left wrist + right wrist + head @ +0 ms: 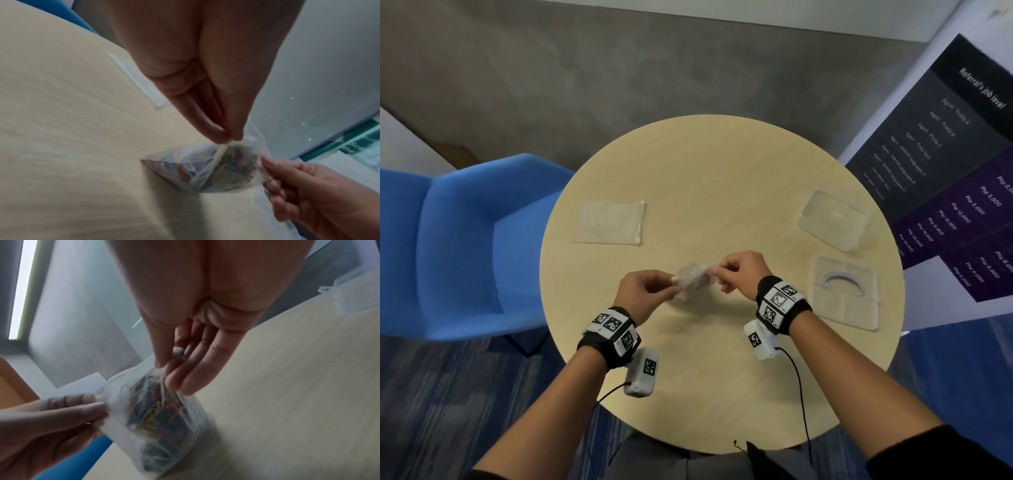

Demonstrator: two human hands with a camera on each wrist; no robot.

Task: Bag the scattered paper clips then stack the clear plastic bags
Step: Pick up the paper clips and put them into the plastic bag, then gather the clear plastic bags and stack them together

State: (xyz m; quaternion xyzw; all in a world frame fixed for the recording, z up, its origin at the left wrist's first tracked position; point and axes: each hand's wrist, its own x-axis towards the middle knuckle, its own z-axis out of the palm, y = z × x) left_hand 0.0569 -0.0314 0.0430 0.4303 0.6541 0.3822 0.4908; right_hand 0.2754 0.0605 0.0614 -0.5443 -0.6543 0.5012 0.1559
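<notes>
A small clear plastic bag [693, 280] full of coloured paper clips [156, 408] hangs just above the round table [722, 377], near its middle. My left hand [645, 291] pinches the bag's top edge on the left side. My right hand [736, 270] pinches the same edge on the right. In the left wrist view the left fingertips [218, 136] nip the bag [207, 168] at its rim, with the right hand [308, 186] holding the other corner. A second clear bag [611, 222] lies flat at the table's left.
A clear plastic box [832, 219] sits at the table's right, with its clear lid [846, 291] flat nearer me. A blue chair [448, 240] stands left of the table. A dark printed banner [945, 171] hangs at the right.
</notes>
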